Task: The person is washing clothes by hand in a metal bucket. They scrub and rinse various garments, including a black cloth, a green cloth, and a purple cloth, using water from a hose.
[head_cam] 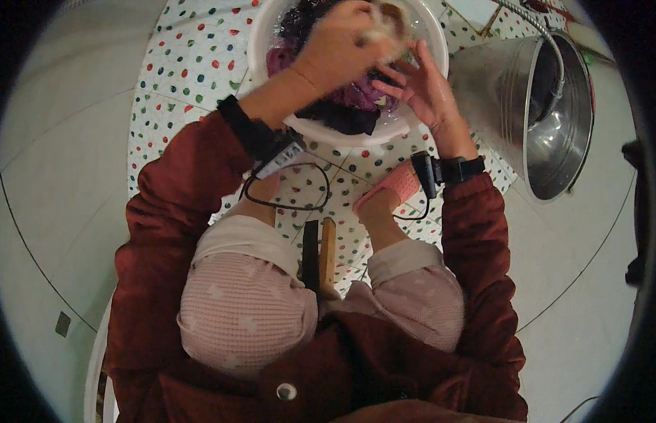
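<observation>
A white plastic basin (pixel 354 139) stands on the floor before me, with wet clothes in water. Purple cloth (pixel 354 98) and dark cloth (pixel 336 119) lie in its near part, with more dark fabric (pixel 293 24) at the far left. My left hand (pixel 344 39) is over the basin, its fingers curled and blurred by motion. At its fingertips is a blurred pale and brown thing (pixel 391 24); whether the hand grips it is unclear. My right hand (pixel 426 90) is above the basin's right side, wet, fingers spread, with nothing seen in it.
To the right a stainless steel bucket (pixel 492 100) lies tipped with its mouth facing right. A flexible metal hose (pixel 550 39) runs into it. Pink slippers (pixel 399 185) are on my feet. A wooden strip (pixel 327 254) and a black strip (pixel 310 254) show between my knees. The tiled floor (pixel 188 69) is dotted.
</observation>
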`<action>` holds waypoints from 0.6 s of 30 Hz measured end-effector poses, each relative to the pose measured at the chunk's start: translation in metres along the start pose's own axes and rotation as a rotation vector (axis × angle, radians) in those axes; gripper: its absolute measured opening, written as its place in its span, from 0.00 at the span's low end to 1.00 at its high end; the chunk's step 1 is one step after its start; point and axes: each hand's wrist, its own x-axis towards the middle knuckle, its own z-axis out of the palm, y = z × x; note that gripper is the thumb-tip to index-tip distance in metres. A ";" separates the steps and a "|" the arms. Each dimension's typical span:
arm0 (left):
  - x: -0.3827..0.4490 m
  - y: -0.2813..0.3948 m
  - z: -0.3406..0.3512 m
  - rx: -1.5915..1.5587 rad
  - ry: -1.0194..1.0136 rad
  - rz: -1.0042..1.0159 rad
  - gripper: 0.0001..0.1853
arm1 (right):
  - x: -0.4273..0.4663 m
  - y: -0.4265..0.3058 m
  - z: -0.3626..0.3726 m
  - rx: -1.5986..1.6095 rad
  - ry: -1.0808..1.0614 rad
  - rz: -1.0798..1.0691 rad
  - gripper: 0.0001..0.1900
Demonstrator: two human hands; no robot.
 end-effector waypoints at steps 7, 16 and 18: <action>-0.011 0.067 0.037 -0.346 0.050 0.151 0.18 | -0.020 -0.005 -0.011 -0.069 -0.298 -0.404 0.24; -0.007 0.012 -0.014 -0.299 -0.233 -0.573 0.20 | -0.030 -0.046 -0.023 0.212 0.251 -0.350 0.20; -0.010 0.015 -0.015 -0.611 -0.314 -0.732 0.26 | -0.035 -0.041 -0.017 0.070 0.218 -0.453 0.19</action>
